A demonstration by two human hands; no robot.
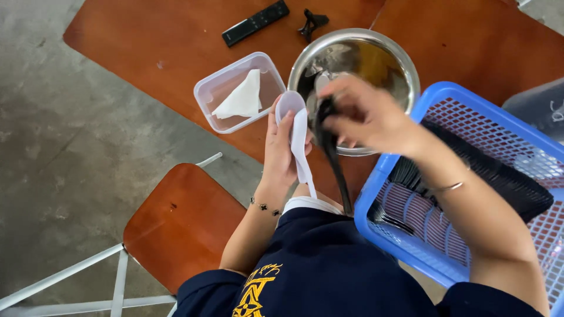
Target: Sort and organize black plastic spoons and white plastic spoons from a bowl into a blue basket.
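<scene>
Left hand [281, 154]: fingers closed around a white plastic spoon [297, 132], bowl end up, handle running down past the wrist; a thin bracelet with dark charms [265, 206] circles the forearm. The spoon sits at the near left rim of the steel bowl [385, 56].

Right hand [367, 114]: fingers pinched on the upper end of a black plastic spoon [332, 154], which hangs down, blurred, just beside the white one. This hand is over the near part of the steel bowl; a thin bangle [447, 187] lies on its wrist.

Steel bowl: round and shiny, resting on a brown wooden table [153, 53]. Left of the bowl, a clear plastic box [218, 88] holds a folded white tissue [242, 98]. Beyond the bowl, toward the table's far edge, lie a black remote control [255, 22] and a small black clip [311, 22]. Right of the bowl, touching its rim in this view, stands a blue plastic basket [432, 258] packed with rows of black plastic cutlery [487, 170].

Near left of the bowl, below the table edge: a brown wooden chair seat [182, 226] on a white metal frame, over a grey concrete floor [64, 135].
</scene>
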